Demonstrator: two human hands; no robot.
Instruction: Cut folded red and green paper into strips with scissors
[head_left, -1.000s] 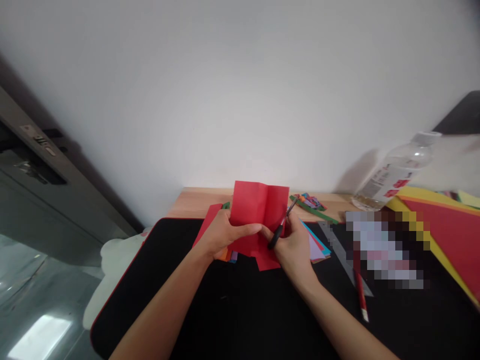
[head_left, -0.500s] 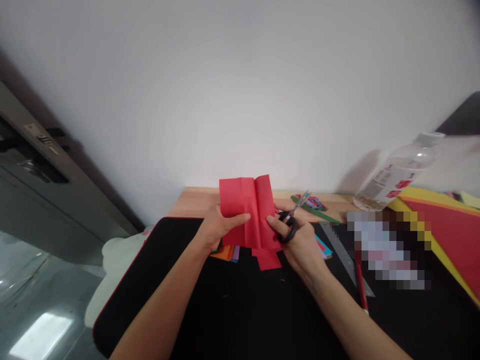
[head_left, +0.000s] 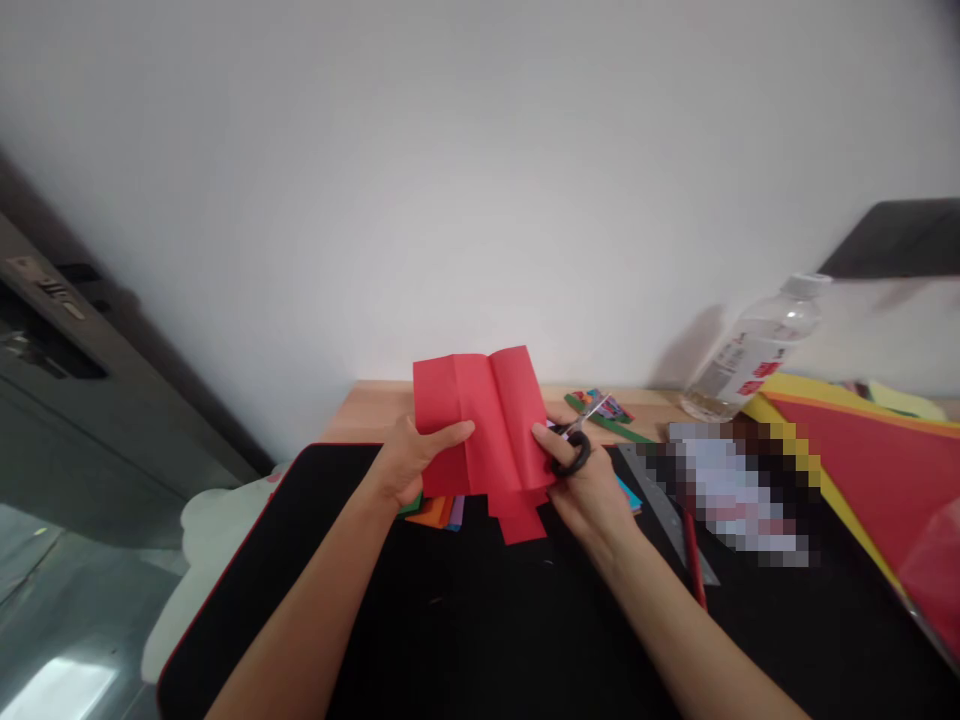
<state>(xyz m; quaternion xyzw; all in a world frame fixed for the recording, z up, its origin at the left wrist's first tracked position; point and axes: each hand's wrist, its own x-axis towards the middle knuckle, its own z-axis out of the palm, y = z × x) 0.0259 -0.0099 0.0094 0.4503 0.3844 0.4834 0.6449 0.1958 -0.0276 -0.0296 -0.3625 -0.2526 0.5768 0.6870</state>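
Observation:
A creased sheet of red paper is held up between both hands, above the black mat. My left hand pinches its left edge, with the thumb lying across the front. My right hand grips the right edge under its thumb. Black-handled scissors hang on that same hand, blades pointing up and away from the paper. Below the sheet, smaller red paper pieces rest on the mat. Orange, green and purple paper pieces lie partly hidden behind the left hand.
To the right are a clear ruler, a red pen and a blurred-out item. A plastic bottle stands near the wall, beside large red and yellow sheets. Colourful scraps lie at the back of the black mat.
The red sheet is spread a little wider, as my left hand has drawn slightly away from the right. The whole view has shifted somewhat, with the bottle now further left.

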